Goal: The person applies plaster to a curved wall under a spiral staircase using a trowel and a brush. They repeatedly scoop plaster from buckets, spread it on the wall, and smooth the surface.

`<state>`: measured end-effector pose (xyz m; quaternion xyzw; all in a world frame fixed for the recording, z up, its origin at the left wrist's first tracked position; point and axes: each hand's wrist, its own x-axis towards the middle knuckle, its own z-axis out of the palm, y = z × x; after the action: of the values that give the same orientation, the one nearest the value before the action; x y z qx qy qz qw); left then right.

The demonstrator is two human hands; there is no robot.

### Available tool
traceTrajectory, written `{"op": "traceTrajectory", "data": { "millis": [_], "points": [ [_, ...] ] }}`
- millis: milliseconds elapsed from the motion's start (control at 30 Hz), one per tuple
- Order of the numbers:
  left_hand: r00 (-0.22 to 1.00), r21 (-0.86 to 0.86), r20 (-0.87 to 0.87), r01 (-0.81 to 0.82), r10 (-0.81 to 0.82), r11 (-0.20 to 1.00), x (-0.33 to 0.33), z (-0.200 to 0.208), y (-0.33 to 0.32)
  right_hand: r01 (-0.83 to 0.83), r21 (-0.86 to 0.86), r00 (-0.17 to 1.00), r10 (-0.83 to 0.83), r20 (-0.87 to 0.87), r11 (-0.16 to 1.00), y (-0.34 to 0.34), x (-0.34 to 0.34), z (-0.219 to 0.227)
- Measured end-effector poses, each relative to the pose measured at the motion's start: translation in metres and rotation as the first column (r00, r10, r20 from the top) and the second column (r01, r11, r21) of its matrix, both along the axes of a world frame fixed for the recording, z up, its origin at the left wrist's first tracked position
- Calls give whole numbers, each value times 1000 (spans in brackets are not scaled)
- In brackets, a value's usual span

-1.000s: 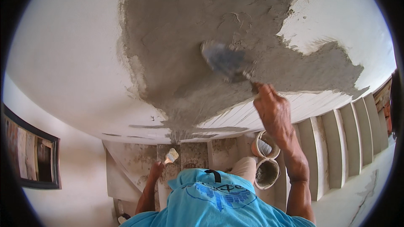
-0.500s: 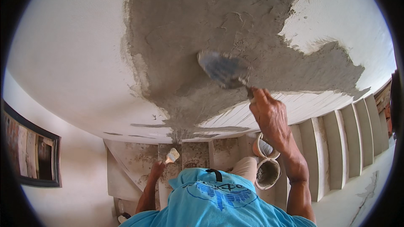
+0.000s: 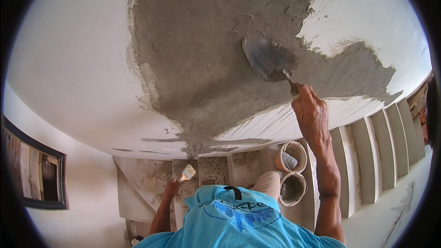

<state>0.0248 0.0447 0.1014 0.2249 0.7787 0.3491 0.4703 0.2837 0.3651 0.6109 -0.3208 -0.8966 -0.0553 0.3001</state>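
Observation:
My right hand (image 3: 311, 109) is wrapped round the handle of a trowel (image 3: 268, 59). The blade, slightly blurred, lies against or very near a broad patch of grey mortar (image 3: 197, 41) on the white wall (image 3: 78, 64); contact cannot be made out. Lumpy ridges show in the mortar just above the blade. Low on the left, my left hand (image 3: 172, 186) grips a paintbrush (image 3: 187, 173) by its handle, bristles up and away from the wall patch.
Two buckets stand on the steps to my right: one with grey mix (image 3: 292, 189), the other holding a pale object (image 3: 291, 157). Stairs (image 3: 363, 165) climb on the right. A dark-framed opening (image 3: 64, 179) is at the left. Stains mark the steps (image 3: 213, 170) below the wall.
My right hand and the trowel have moved right and slightly up across the mortar. My left hand with the paintbrush has stayed nearly in place, and the right-hand bucket shows more fully.

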Motion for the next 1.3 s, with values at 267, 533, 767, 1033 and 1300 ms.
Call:
{"op": "traceTrajectory", "data": {
  "millis": [267,533,767,1033,1300],
  "points": [
    [984,95,-151,113,-98,989,4,16,0,44,-41,998,-43,37,998,-17,22,-3],
    [1000,0,-20,18,-18,1000,3,16,6,-36,-23,999,36,10,999,-4,-5,-7],
    [965,101,-207,183,-160,978,3,-44,2,-76,-126,994,85,68,989,-16,16,-1],
    [998,23,-18,56,-56,998,6,33,18,-84,16,991,85,-99,996,-4,-16,39],
    [960,-1,-244,144,-140,990,-1,-20,-22,-146,-187,982,165,93,971,-13,-9,0]
  ]
}}
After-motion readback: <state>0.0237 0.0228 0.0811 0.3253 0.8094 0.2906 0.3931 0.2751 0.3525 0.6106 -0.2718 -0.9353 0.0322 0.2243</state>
